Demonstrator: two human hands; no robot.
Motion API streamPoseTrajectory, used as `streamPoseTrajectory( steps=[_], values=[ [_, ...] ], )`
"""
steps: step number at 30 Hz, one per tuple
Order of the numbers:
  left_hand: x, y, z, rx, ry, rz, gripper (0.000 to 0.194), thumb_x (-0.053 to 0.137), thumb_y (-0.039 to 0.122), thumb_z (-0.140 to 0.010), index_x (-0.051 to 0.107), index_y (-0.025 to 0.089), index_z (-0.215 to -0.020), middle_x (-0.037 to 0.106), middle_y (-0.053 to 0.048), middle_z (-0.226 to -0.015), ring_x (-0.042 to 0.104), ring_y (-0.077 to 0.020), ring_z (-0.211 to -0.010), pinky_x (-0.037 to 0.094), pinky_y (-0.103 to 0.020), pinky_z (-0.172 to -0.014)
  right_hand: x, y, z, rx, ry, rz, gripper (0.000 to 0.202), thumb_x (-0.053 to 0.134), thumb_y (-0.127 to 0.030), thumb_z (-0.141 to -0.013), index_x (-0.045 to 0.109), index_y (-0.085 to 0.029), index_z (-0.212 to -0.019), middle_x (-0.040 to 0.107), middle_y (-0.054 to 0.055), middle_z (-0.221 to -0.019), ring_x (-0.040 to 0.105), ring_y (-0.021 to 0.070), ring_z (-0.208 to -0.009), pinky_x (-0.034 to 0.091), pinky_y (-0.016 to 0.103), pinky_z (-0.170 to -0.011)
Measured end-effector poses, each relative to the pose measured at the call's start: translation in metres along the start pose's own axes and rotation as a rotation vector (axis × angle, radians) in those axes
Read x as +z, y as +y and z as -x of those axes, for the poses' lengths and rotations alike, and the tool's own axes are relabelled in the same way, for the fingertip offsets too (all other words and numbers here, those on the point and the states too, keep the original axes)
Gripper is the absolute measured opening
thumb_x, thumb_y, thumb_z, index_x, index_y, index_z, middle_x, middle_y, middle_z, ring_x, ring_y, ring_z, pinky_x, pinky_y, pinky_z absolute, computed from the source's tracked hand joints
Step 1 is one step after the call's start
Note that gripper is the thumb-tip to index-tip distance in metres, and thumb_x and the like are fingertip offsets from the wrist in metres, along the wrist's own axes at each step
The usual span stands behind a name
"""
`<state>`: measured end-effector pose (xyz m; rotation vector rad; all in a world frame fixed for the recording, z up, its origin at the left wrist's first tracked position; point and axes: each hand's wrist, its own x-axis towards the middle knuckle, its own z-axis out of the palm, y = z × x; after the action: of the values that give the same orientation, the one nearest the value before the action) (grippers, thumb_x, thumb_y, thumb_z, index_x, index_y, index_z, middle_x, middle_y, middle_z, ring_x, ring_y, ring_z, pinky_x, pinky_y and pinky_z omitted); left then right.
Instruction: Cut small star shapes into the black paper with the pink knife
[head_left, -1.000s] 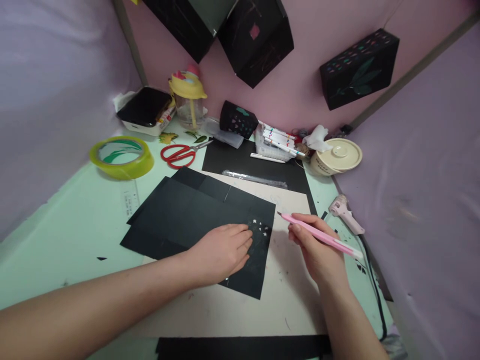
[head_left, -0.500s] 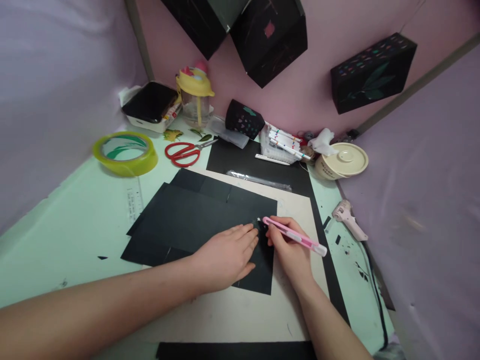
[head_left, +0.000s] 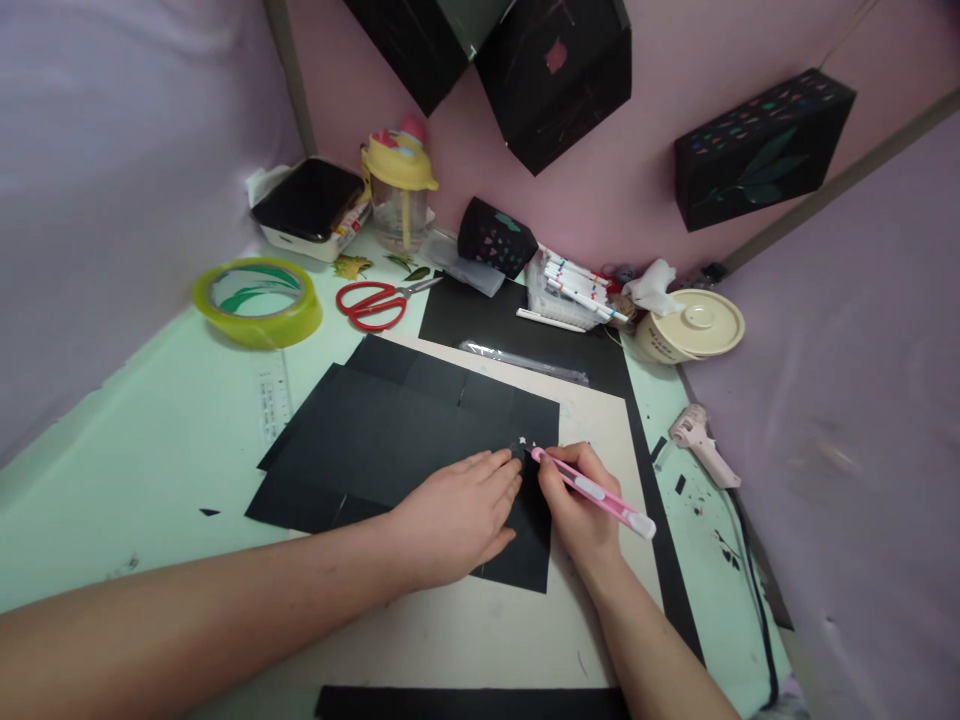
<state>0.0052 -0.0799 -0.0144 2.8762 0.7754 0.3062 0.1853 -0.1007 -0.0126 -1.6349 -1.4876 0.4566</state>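
Note:
My left hand (head_left: 463,522) lies flat on a sheet of black card (head_left: 360,430), its fingers stretched out toward the right side. My right hand (head_left: 585,505) grips a slim pink craft knife (head_left: 600,497) like a pen. The knife's tip meets the card just beyond my left fingertips. Beside that tip, small white star-like cutouts (head_left: 523,440) show in the black surface. More black card overlaps underneath, on top of a pale board (head_left: 450,640).
Red-handled scissors (head_left: 375,305) and a roll of yellow-green tape (head_left: 259,302) lie at the back left. A glue gun (head_left: 703,445) rests at right, near a lidded cream bowl (head_left: 697,325). White markers (head_left: 574,285) fill a clear basket. Decorated black boxes (head_left: 765,150) hang above.
The knife tip has shifted slightly right and down, and its handle now slants lower. A second white speck shows beside the first. My left hand stays flat on the card.

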Motion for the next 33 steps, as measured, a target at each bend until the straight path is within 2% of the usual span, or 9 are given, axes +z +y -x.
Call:
streamPoseTrajectory(
  steps=[12, 18, 26, 33],
  values=[
    [-0.0007, -0.0004, 0.0001, -0.003, 0.022, -0.022, 0.05, 0.04, 0.042, -0.097, 0.056, 0.007, -0.129, 0.053, -0.013, -0.138, 0.047, -0.0267, -0.129, 0.037, -0.036, -0.107, -0.0004, 0.0003, 0.0012, -0.041, -0.029, 0.026, 0.011, 0.06, -0.024, -0.084, 0.061, -0.019, -0.075, 0.064, -0.001, -0.067, 0.057, 0.0127, -0.058, 0.044, 0.024, -0.057],
    [-0.001, -0.0001, 0.0011, -0.033, 0.056, 0.017, 0.05, 0.045, 0.041, -0.094, 0.056, 0.007, -0.129, 0.053, -0.014, -0.137, 0.046, -0.0276, -0.129, 0.04, -0.037, -0.104, 0.0007, -0.0028, 0.0018, -0.112, -0.019, 0.076, 0.011, 0.059, -0.023, -0.084, 0.06, -0.019, -0.075, 0.064, -0.001, -0.066, 0.057, 0.0121, -0.056, 0.044, 0.023, -0.055],
    [-0.0012, -0.0007, 0.0008, -0.06, 0.063, 0.06, 0.047, 0.05, 0.04, -0.091, 0.057, 0.009, -0.127, 0.049, -0.015, -0.141, 0.043, -0.0291, -0.132, 0.033, -0.042, -0.111, 0.0015, -0.0024, 0.0049, -0.198, -0.11, 0.18, 0.01, 0.054, -0.018, -0.085, 0.054, -0.021, -0.075, 0.057, -0.002, -0.064, 0.052, 0.012, -0.054, 0.041, 0.023, -0.054],
    [-0.0007, -0.0006, 0.0005, -0.065, 0.053, 0.082, 0.048, 0.049, 0.039, -0.092, 0.055, 0.008, -0.129, 0.048, -0.016, -0.141, 0.042, -0.0298, -0.133, 0.033, -0.042, -0.111, 0.0014, -0.0005, 0.0047, -0.22, -0.121, 0.181, 0.013, 0.053, -0.015, -0.084, 0.05, -0.021, -0.073, 0.054, -0.003, -0.063, 0.047, 0.0113, -0.053, 0.038, 0.023, -0.054]
  ],
)
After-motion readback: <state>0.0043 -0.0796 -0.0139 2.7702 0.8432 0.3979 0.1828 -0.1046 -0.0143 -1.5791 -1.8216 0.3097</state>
